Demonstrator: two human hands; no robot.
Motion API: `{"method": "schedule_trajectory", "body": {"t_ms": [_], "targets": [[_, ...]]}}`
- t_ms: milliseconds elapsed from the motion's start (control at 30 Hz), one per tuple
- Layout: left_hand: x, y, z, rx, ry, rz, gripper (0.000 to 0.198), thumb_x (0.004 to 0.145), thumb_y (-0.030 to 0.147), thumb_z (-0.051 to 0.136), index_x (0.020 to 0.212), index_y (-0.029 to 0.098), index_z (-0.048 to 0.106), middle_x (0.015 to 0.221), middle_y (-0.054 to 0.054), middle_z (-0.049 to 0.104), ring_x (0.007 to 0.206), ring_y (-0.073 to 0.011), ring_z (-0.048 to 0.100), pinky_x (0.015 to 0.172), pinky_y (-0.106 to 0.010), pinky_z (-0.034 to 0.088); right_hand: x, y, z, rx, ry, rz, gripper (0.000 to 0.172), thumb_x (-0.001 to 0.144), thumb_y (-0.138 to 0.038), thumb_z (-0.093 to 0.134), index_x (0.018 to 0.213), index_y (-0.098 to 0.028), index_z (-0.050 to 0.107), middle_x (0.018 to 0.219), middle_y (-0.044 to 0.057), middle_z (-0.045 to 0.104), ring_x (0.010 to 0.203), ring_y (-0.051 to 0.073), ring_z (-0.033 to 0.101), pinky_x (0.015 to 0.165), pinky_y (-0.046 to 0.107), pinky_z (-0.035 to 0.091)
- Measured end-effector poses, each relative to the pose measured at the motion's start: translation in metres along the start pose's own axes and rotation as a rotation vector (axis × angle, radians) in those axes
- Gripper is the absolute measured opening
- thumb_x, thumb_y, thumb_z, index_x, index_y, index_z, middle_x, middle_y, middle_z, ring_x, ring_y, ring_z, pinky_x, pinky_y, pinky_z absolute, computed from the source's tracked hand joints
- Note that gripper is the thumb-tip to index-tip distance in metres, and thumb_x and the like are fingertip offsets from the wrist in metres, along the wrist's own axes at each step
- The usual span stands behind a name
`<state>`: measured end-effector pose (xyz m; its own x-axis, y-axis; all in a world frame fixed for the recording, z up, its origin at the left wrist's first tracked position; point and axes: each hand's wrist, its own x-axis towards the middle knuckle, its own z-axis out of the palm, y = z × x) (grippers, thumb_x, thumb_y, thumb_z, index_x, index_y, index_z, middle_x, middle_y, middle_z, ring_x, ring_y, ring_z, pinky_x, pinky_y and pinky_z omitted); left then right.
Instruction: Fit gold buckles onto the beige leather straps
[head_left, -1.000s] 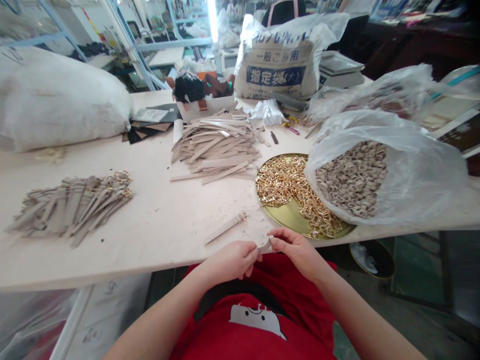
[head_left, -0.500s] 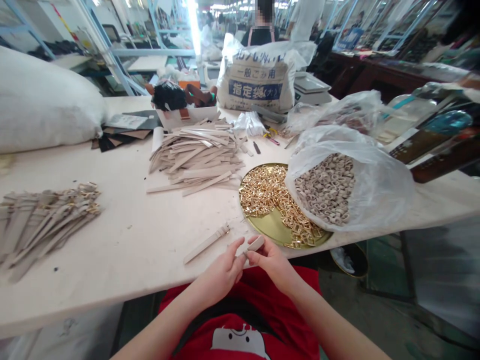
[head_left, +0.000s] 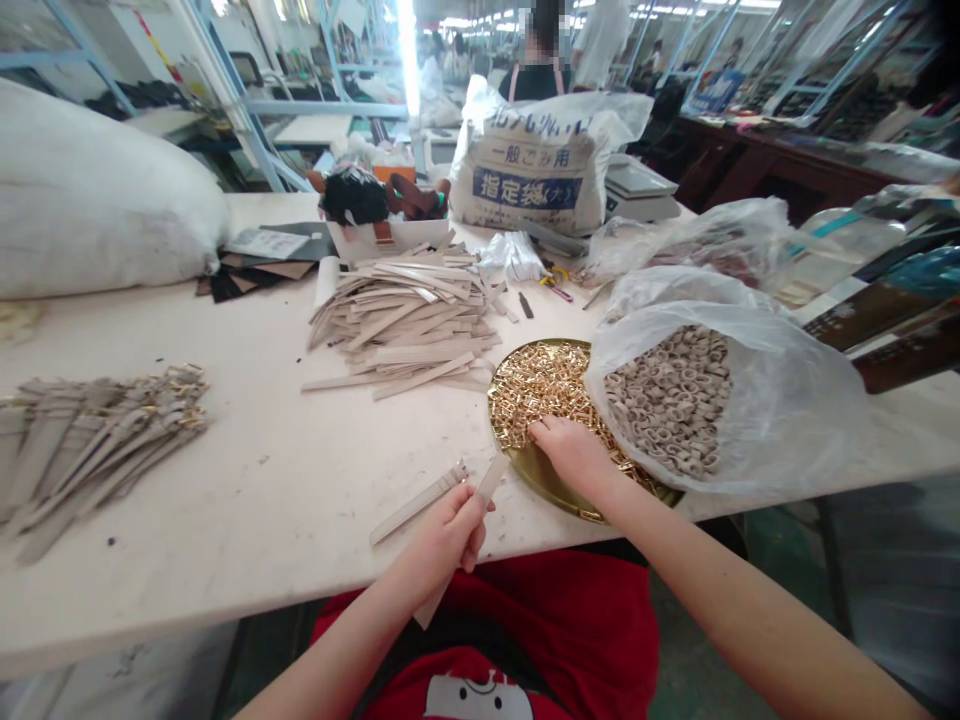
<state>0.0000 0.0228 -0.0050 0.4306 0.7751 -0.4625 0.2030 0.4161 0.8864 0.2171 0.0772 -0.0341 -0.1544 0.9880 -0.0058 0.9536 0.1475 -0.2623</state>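
Note:
A beige leather strap (head_left: 491, 482) is gripped in my left hand (head_left: 452, 530), its upper end pointing away from me and its lower end hanging over the table edge. On the table just left of that hand lies a strap with a buckle and loops (head_left: 416, 506). My right hand (head_left: 574, 455) reaches over the round gold tray (head_left: 544, 475). Its fingertips are drawn together among the small gold buckles (head_left: 536, 385) there; what they pinch is too small to make out.
Loose beige strips (head_left: 409, 310) are heaped mid-table. Beige leather loops (head_left: 667, 400) fill a clear plastic bag (head_left: 787, 400) overlapping the tray's right side. Buckled straps (head_left: 97, 440) lie at left, near a large white sack (head_left: 97, 200). A printed bag (head_left: 529, 165) stands behind.
My right hand has left the strap and moved right and forward onto the buckles in the tray. My left hand now holds the strap alone, and more of it shows.

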Motion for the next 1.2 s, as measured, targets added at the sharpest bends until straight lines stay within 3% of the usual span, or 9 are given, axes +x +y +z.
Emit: {"method": "schedule_trajectory", "body": {"t_ms": [133, 300, 500, 600, 700, 833, 967, 1067, 1200], "targets": [[-0.006, 0.003, 0.003, -0.009, 0.040, 0.006, 0.019, 0.083, 0.032, 0.034, 0.081, 0.016, 0.044, 0.053, 0.006, 0.046, 0.040, -0.0053, 0.039, 0.042, -0.018, 0.031, -0.006, 0.016, 0.000, 0.183, 0.092, 0.080, 0.010, 0.081, -0.020, 0.048, 0.073, -0.018, 0.054, 0.080, 0.007, 0.059, 0.079, 0.020, 0.053, 0.072, 0.031, 0.036], [-0.004, 0.009, 0.013, -0.004, 0.106, 0.112, 0.022, 0.082, 0.035, 0.036, 0.082, 0.015, 0.045, 0.052, 0.007, 0.042, 0.038, -0.0048, 0.035, 0.040, -0.018, 0.028, -0.032, 0.005, -0.002, 0.528, 0.168, 0.183, 0.029, 0.086, -0.040, 0.035, 0.077, -0.018, 0.051, 0.067, 0.002, 0.057, 0.061, 0.015, 0.054, 0.059, 0.028, 0.042], [0.002, 0.005, 0.023, 0.089, 0.094, 0.244, 0.025, 0.083, 0.040, 0.036, 0.077, 0.017, 0.043, 0.051, 0.007, 0.041, 0.039, -0.0056, 0.036, 0.041, -0.019, 0.028, -0.074, -0.065, -0.002, 1.682, -0.070, 0.438, 0.027, 0.065, -0.040, 0.068, 0.076, -0.019, 0.056, 0.069, -0.002, 0.057, 0.056, 0.008, 0.051, 0.060, 0.025, 0.044], [-0.002, 0.001, 0.022, 0.283, 0.131, 0.278, 0.019, 0.081, 0.034, 0.040, 0.073, 0.017, 0.044, 0.053, 0.006, 0.043, 0.046, -0.0072, 0.039, 0.046, -0.019, 0.030, -0.085, -0.082, 0.000, 1.691, -0.099, 0.411, 0.024, 0.065, -0.037, 0.070, 0.071, -0.017, 0.057, 0.065, -0.003, 0.056, 0.056, 0.007, 0.048, 0.058, 0.023, 0.041], [-0.006, -0.002, 0.020, 0.446, 0.152, 0.326, 0.016, 0.078, 0.029, 0.043, 0.069, 0.017, 0.047, 0.059, 0.003, 0.047, 0.056, -0.0092, 0.042, 0.052, -0.021, 0.031, -0.090, -0.082, 0.005, 1.475, 0.023, 0.324, 0.028, 0.066, -0.037, 0.068, 0.084, -0.018, 0.058, 0.059, -0.004, 0.054, 0.056, 0.010, 0.049, 0.056, 0.024, 0.040], [-0.009, -0.005, 0.018, 0.414, 0.122, 0.317, 0.026, 0.085, 0.035, 0.034, 0.075, 0.017, 0.048, 0.056, 0.004, 0.045, 0.054, -0.0098, 0.042, 0.052, -0.022, 0.031, -0.092, -0.075, 0.006, 1.351, 0.141, 0.319, 0.027, 0.067, -0.037, 0.067, 0.086, -0.018, 0.063, 0.059, -0.002, 0.057, 0.057, 0.011, 0.051, 0.058, 0.026, 0.042], [-0.017, -0.007, 0.015, 0.441, 0.036, 0.263, 0.036, 0.088, 0.040, 0.024, 0.079, 0.017, 0.050, 0.051, 0.004, 0.044, 0.049, -0.0103, 0.043, 0.051, -0.022, 0.032, -0.090, -0.071, 0.003, 1.786, 0.189, 0.533, 0.027, 0.060, -0.030, 0.074, 0.083, -0.020, 0.065, 0.068, -0.003, 0.061, 0.055, 0.007, 0.053, 0.058, 0.021, 0.048], [-0.023, -0.008, 0.013, 0.607, -0.007, 0.265, 0.034, 0.088, 0.038, 0.027, 0.077, 0.017, 0.051, 0.055, 0.002, 0.050, 0.053, -0.0115, 0.047, 0.053, -0.022, 0.032, -0.089, -0.071, 0.004, 2.073, 0.085, 0.630, 0.029, 0.055, -0.023, 0.078, 0.081, -0.019, 0.067, 0.069, -0.004, 0.061, 0.052, 0.004, 0.053, 0.054, 0.015, 0.050], [-0.025, -0.007, 0.011, 0.820, 0.022, 0.311, 0.033, 0.089, 0.036, 0.027, 0.076, 0.018, 0.052, 0.067, -0.002, 0.057, 0.061, -0.0139, 0.050, 0.057, -0.024, 0.033, -0.093, -0.075, 0.010, 2.167, -0.058, 0.683, 0.027, 0.058, -0.019, 0.077, 0.082, -0.016, 0.067, 0.070, -0.002, 0.062, 0.050, 0.003, 0.054, 0.052, 0.013, 0.051]]}}
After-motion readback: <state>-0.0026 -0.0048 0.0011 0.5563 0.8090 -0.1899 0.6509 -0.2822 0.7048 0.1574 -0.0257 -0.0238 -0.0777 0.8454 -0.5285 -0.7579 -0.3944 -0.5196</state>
